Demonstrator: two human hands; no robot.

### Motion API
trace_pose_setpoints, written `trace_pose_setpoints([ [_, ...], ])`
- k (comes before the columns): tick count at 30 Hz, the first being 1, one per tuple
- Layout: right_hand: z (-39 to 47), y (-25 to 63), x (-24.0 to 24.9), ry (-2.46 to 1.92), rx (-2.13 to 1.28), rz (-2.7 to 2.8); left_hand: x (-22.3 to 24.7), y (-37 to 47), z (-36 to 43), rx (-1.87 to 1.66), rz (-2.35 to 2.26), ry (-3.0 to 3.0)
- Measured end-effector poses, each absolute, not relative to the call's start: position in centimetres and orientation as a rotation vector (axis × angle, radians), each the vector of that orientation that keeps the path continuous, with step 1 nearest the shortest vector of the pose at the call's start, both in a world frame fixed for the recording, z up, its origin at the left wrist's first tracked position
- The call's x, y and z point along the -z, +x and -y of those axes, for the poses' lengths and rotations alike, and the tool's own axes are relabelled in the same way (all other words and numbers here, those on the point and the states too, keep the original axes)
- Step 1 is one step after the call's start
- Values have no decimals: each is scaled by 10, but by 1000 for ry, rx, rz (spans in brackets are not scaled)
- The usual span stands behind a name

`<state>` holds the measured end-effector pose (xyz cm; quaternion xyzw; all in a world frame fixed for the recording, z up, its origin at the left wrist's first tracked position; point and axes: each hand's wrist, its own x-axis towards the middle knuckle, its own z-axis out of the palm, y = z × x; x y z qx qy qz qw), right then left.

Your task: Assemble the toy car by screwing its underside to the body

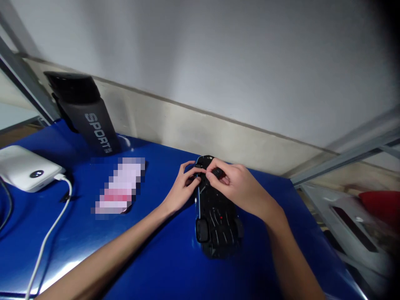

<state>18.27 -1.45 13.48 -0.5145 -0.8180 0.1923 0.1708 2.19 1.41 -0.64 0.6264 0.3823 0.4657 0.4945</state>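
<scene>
A toy car (218,214) lies upside down on the blue table (150,258), its black underside facing up and two wheels showing at the near end. My left hand (184,183) rests at the left side of the car's far end, fingers bent around its edge. Above the far right part, my right hand (236,181) pinches a small black round piece (217,172), which looks like a wheel. Fingertips of both hands nearly meet over the underside. The right hand hides the car's far right corner.
At the back left stands a dark SPORT bottle (98,125). A blurred-out pink and white flat object (120,185) lies left of my hands. Farther left is a white power bank (29,168) with a white cable (46,239). A wall (187,129) borders the table's back.
</scene>
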Motion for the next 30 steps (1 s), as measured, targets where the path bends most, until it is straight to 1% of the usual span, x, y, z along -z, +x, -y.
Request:
trace_pose_setpoints([
  [13,16,183,-132,-1492,-445,2358,6,21,-13,-1112,-927,1525],
  [23,18,188,-133,-1431,-439,2388,6,22,-15,-1115,-945,1551],
  [26,20,186,-132,-1438,-373,2403,5,22,-15,-1117,-943,1550],
  [30,21,180,-127,-1433,-198,2404,4,22,-14,-1153,-920,1530],
])
